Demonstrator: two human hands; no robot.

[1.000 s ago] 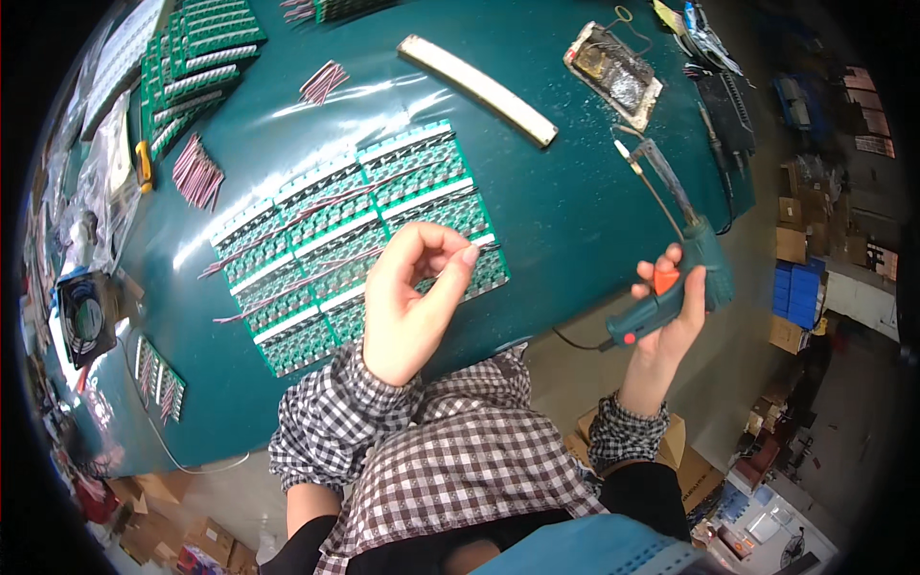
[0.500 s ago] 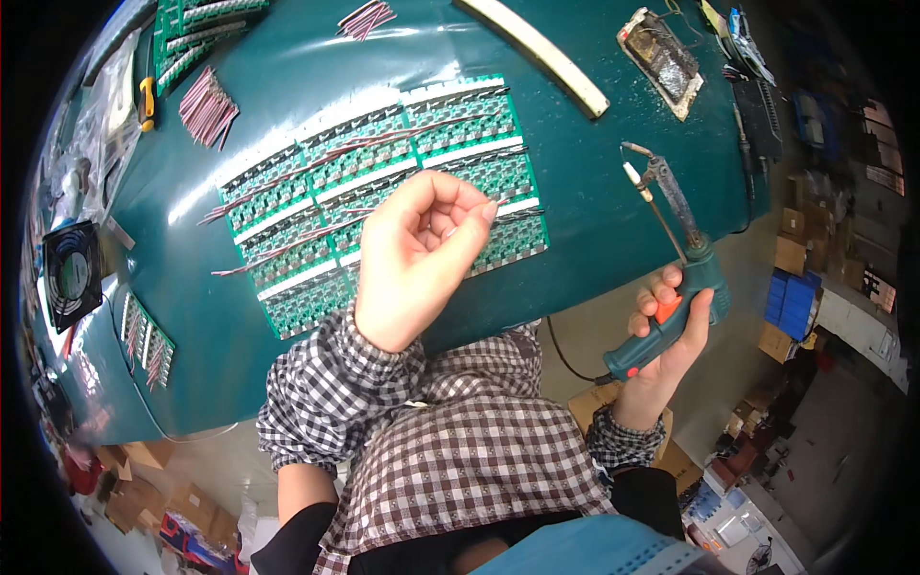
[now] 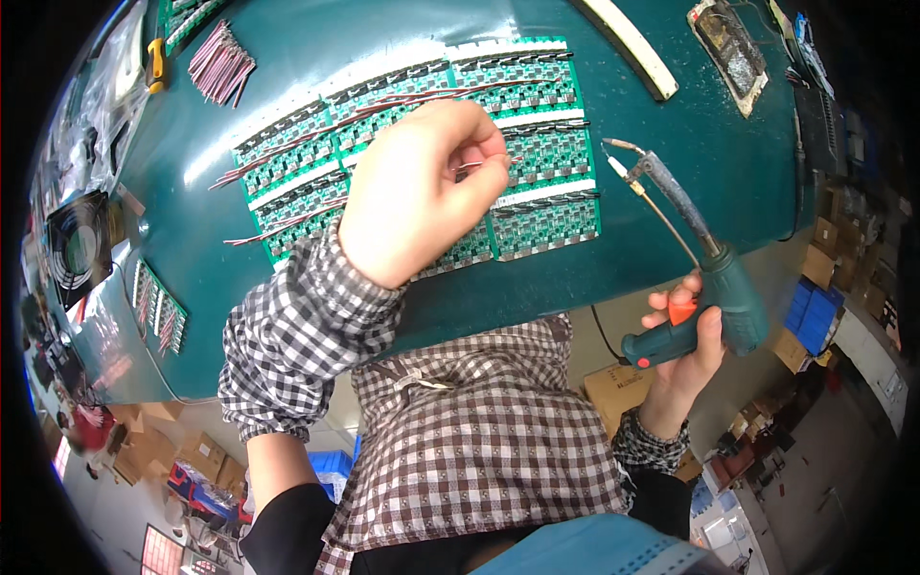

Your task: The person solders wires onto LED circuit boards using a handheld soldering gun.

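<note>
My left hand point(image 3: 422, 192) is closed in a pinch over a panel of green circuit boards point(image 3: 546, 230). A short thin wire point(image 3: 467, 167) shows at its fingertips, the rest of it hidden by the hand. Rows of black wires and long dark-red wires point(image 3: 278, 144) lie across the panel. Out to the right, my right hand point(image 3: 695, 350) wraps round the grip of a green soldering gun point(image 3: 738, 302), fingers by its orange trigger. The gun's metal tip and thin feed tube point up and left, just right of the panel and apart from it.
A bundle of pink and dark wires point(image 3: 221, 63) lies at the far left, beside a yellow-handled screwdriver point(image 3: 156, 65). A small board strip point(image 3: 159, 309) and a black fan point(image 3: 80, 247) are at left. A white curved bar point(image 3: 628, 46) and a grimy soldering tray point(image 3: 730, 53) lie far right.
The view has shifted, so the table's things sit higher and mostly further right. My left hand stays pinched over the boards. The soldering gun's tip has come closer to the panel.
</note>
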